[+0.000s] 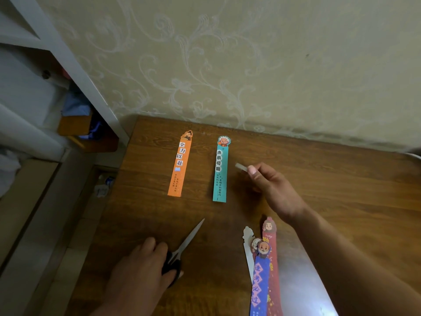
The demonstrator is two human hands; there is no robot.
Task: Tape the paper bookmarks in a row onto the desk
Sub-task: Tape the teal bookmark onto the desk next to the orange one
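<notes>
1. Head view, your right hand: its thumb and forefinger are pinched narrow on a small pale tape strip, with the other fingers loosely curled behind. The hand hovers above the table, and the strip sticks out to the left, just right of the teal bookmark. The strip is blurred, so you cannot tell its exact shape.
2. Your left hand is at the near edge, with its fingers curled over the black handles of the scissors. The hand hides most of the handles. The blades are together and point far and right.
3. The teal bookmark lies flat towards the far side of the table. The orange bookmark lies to its left, apart from it and roughly parallel.
4. At the near right, a blue bookmark lies on top of a red bookmark and a white bookmark. All three are cut off by the bottom edge, and your right forearm crosses beside them.
5. A patterned wall rises behind the table.
</notes>
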